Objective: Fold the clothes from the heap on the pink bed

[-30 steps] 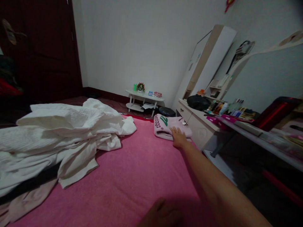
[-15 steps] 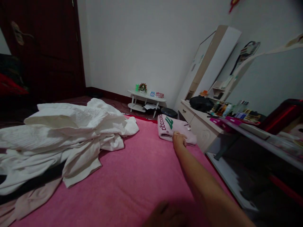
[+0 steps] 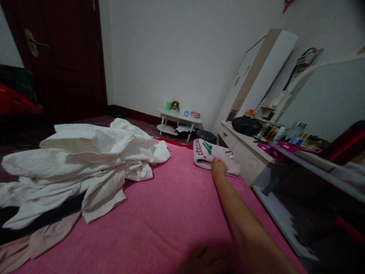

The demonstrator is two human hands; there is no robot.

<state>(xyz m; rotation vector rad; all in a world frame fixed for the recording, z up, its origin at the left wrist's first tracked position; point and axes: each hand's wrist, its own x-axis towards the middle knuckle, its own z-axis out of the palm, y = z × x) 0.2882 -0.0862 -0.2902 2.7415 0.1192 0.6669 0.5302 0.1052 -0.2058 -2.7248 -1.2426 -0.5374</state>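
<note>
At the far right end of the pink bed cover (image 3: 171,205) lies a folded pink sweatshirt (image 3: 209,151) with dark lettering and a green print. My right hand (image 3: 219,166) is on its near edge, fingers curled against the fabric; the fingertips are partly hidden. A dark gap shows in the folds just left of the hand. On the left is a loose heap of white clothes (image 3: 94,152), with a black garment (image 3: 62,207) and a pale pink garment (image 3: 42,236) under it. My left hand is out of view. A dark, blurred shape at the bottom edge cannot be made out.
To the right of the bed stands a pale dressing table (image 3: 249,146) with a black bag (image 3: 246,126), bottles and a mirror (image 3: 336,99). A small white table (image 3: 181,116) stands by the far wall. The dark red door (image 3: 65,57) is at the back left.
The view has turned slightly left, so everything appears shifted right. My right hand stays at the sweatshirt's near edge, its fingers now less visible.
</note>
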